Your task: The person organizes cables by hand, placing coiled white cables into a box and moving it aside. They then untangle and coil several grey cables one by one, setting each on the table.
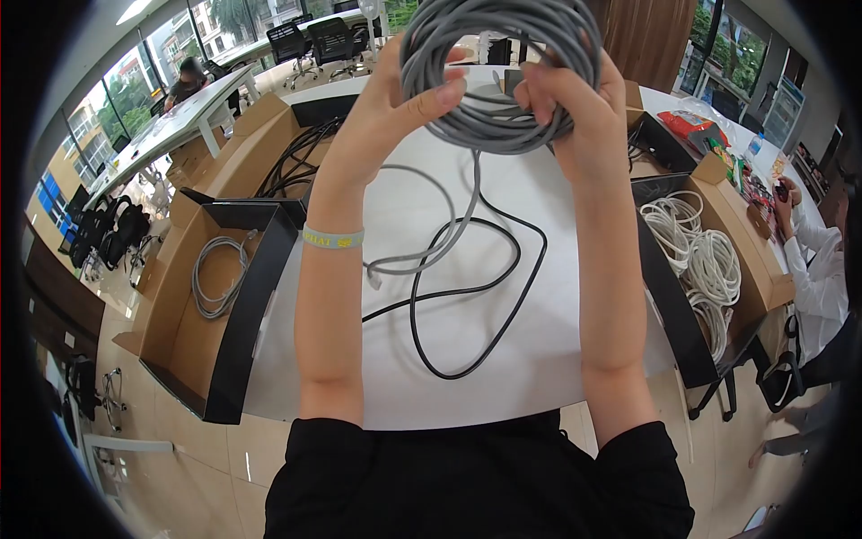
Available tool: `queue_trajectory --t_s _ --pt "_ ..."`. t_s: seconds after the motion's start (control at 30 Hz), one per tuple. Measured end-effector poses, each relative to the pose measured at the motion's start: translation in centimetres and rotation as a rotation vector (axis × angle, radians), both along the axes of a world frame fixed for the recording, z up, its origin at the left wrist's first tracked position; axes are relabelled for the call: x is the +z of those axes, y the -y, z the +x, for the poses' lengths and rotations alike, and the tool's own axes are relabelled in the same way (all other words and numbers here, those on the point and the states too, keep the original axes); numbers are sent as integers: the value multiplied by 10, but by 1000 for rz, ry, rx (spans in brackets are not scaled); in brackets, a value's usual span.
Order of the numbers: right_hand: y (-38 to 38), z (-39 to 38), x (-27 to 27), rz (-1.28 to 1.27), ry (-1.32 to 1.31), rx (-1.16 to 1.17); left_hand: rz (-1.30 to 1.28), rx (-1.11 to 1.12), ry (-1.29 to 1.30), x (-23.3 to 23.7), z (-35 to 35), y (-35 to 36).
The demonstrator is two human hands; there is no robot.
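Raised high over the table, a thick coil of grey cable is held up between my two hands. My left hand grips the coil's left side, thumb laid across the loops. On the opposite side my right hand has its fingers curled round the strands. A loose length of the same grey cable hangs to the white table, where a pale plug shows at an end. Beneath, a black cable lies in wide loops, partly hidden by my left forearm.
A cardboard box at left holds one grey cable coil; behind it are black cables. The box at right holds several white coils. A person in white sleeves is at far right; another person sits back left.
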State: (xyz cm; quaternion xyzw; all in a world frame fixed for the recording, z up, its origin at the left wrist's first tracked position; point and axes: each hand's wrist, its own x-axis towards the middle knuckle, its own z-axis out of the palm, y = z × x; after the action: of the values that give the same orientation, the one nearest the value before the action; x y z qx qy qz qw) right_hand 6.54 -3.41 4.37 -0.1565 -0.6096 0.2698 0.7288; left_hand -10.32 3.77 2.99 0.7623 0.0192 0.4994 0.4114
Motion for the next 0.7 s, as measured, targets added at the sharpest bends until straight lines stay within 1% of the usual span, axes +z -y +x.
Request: queue_trajectory --t_s 0.03,0.1,0.13,0.17,0.23,0.27,0.3,0.37,0.4,0.43,0.47,0.53,0.57,0.63,0.67,0.7 --pt "0 1 0 3 4 -1 3 -1 4 -4 3 -2" --pt "0 1 1 57 -133 68 -238 -272 22 -13 12 -5" --pt "1 1 2 67 -160 94 -297 -369 -3 -16 19 -6" --pt "2 0 2 70 -157 96 -293 -368 -1 -20 27 -5" --pt "2 0 2 91 -233 78 -404 -554 138 -27 44 -2" --pt "1 2 2 92 -230 79 -437 -565 199 -29 48 -2" --pt "0 4 1 99 -276 98 -435 -566 201 -30 49 -3" --pt "0 5 1 109 -324 115 -579 -735 331 -32 51 -6" --pt "1 3 1 98 -353 73 -661 -753 333 -32 51 -3" --pt "1 2 1 86 -382 31 -661 -755 332 -32 51 1" --pt "0 2 1 87 -381 29 -639 -704 197 -31 53 8" --pt "-3 2 0 115 -463 80 -602 -601 -59 -33 61 8" --pt "-4 0 -1 115 -462 80 -601 -601 -58 -36 65 12" --pt "-7 -5 -4 63 -521 147 -398 -391 161 -39 73 28" --pt "-11 -12 -8 32 -499 162 -547 -360 428 -34 77 31" --pt "-16 -20 -12 5 -480 175 -487 -284 535 -31 76 33"
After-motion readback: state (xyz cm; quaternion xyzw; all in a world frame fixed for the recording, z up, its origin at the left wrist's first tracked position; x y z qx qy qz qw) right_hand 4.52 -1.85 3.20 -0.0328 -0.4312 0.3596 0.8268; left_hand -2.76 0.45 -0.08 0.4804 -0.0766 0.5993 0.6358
